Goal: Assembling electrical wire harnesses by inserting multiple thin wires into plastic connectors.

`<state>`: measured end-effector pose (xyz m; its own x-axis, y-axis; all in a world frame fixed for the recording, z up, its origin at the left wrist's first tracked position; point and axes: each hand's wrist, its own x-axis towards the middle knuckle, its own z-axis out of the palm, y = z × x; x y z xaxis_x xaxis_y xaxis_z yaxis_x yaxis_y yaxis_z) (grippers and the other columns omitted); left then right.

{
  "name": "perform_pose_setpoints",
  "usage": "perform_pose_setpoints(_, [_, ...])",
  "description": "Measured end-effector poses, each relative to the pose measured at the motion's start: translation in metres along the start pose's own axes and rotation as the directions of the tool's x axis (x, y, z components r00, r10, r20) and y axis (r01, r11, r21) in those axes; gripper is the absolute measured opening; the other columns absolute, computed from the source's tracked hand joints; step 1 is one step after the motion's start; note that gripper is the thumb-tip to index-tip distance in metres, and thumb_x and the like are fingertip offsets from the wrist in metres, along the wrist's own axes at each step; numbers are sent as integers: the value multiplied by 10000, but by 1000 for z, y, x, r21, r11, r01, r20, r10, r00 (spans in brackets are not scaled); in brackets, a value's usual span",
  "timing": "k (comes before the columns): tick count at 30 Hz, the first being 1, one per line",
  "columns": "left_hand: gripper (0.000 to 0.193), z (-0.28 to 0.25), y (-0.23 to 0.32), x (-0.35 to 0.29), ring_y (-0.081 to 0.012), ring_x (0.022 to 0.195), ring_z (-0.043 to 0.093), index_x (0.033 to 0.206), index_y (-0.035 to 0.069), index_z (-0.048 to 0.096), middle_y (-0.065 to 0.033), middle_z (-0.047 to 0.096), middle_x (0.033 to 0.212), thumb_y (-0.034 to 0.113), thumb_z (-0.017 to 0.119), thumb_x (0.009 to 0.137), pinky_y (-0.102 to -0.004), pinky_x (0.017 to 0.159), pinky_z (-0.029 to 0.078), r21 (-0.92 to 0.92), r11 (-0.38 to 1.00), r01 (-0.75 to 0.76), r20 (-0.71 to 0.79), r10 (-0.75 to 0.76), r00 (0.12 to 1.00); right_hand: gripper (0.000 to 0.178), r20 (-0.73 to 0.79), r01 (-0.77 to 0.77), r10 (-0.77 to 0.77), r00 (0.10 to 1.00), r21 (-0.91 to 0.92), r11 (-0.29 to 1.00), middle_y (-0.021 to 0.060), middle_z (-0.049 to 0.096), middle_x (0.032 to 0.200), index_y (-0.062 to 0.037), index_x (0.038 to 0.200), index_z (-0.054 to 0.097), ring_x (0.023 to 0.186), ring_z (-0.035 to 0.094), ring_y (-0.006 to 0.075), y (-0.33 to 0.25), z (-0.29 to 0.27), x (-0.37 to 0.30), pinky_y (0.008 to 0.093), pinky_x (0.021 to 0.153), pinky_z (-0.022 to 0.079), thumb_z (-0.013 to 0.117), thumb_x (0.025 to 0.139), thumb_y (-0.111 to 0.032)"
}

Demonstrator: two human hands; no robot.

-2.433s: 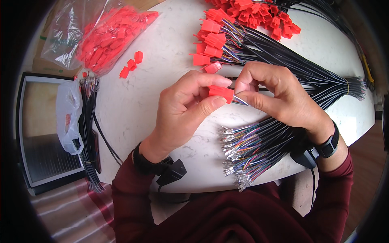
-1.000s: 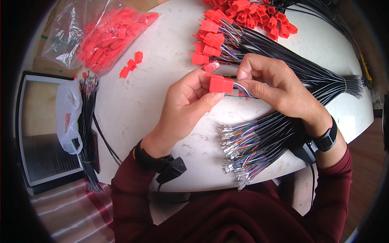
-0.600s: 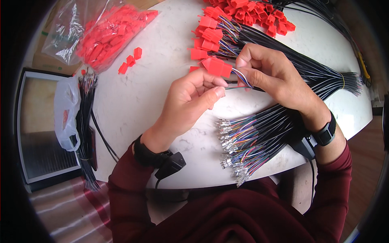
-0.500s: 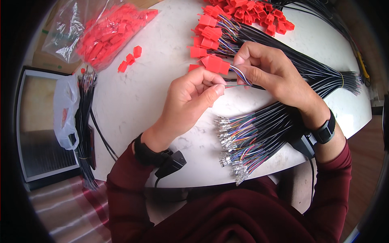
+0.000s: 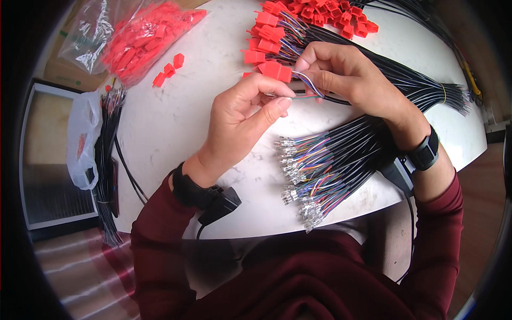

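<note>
My left hand [image 5: 242, 109] pinches the ends of thin green and red wires [image 5: 306, 97] between thumb and forefinger; the tips are hidden by the fingers. Just to its right, my right hand [image 5: 346, 77] closes round the same black cable where its coloured wires fan out. White and blue-purple wires [image 5: 305, 80] from this cable loop up to a red plastic connector housing [image 5: 274, 70], which sits just above my left fingers. Below my hands lies a bundle of black cables [image 5: 352, 154] with bare metal terminals [image 5: 312, 208] on its coloured wire ends.
Behind my hands, cables fitted with red housings [image 5: 266, 33] form a tied bundle [image 5: 444, 93]. Loose red housings [image 5: 346, 21] are heaped at the back. Far left are a clear bag of red housings [image 5: 144, 45], a white plastic bag [image 5: 84, 140] and another cable bundle [image 5: 109, 160].
The whole view has shifted slightly, so the table's things appear a little higher and further left. Both hands keep their grips on the wires and cable.
</note>
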<state>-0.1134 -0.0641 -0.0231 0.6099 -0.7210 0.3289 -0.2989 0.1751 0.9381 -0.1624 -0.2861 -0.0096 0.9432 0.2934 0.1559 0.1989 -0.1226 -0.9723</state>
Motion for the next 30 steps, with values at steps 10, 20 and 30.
perform_pose_setpoints(10, [79, -3, -4, -1, -97, 819, 609, 980, -28, 616, -49, 634, 888, 4, 610, 908, -242, 756, 494, -7, 1000, 17, 32, -17, 999, 154, -37, 17, -14, 999, 61, 998, 9, 563, 804, 2, 1056, 554, 709, 523, 72, -3, 1, 0, 220, 648, 436, 535, 990, -136])
perform_pose_setpoints(20, [69, -4, -8, -1, -109, 839, 608, 976, -25, 589, -58, 615, 915, -33, 601, 908, -250, 767, 486, 85, 995, 49, 22, -51, 998, 101, -28, -15, 18, 999, 75, 997, -16, 558, 803, 18, 1017, 567, 726, 506, 40, -2, 4, 0, 206, 659, 420, 535, 955, -55])
perform_pose_setpoints(30, [118, -3, -6, 0, -100, 845, 596, 1010, -13, 563, -47, 605, 916, -39, 608, 904, -252, 771, 489, 10, 998, 66, 49, -67, 997, 104, -51, -43, 47, 998, 76, 996, -18, 549, 819, 15, 1020, 564, 732, 497, 39, -2, 7, 0, 207, 659, 423, 538, 967, -71])
